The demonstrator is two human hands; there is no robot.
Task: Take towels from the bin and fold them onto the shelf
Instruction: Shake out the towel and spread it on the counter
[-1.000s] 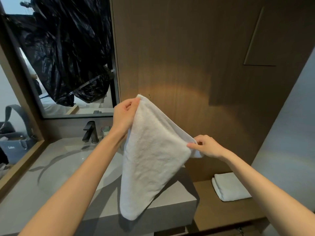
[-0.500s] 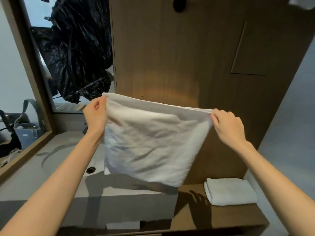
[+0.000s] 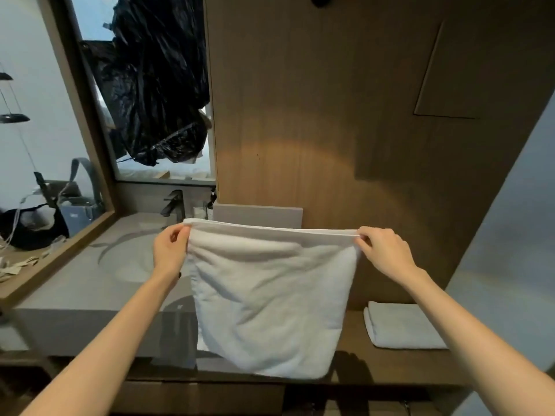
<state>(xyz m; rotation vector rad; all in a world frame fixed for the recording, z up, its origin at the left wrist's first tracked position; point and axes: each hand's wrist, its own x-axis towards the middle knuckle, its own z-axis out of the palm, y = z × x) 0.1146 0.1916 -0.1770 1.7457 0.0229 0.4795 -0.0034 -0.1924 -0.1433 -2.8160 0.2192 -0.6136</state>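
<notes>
Our left hand and right hand each pinch a top corner of the white terry towel, fingers curled over its doubled edge. A second ago it dangled bunched. Now we have it stretched square and lowered, hanging before the grey stone tabletop, beside the brown wooden shelf where one folded white towel lies. It looks ready for the next fold.

Black faucet behind grey basin; black plastic, perhaps a bag, at mirror.

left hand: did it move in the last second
Yes. The left hand went left and down: from up-right of the faucet to below it, pinching the towel.
</notes>
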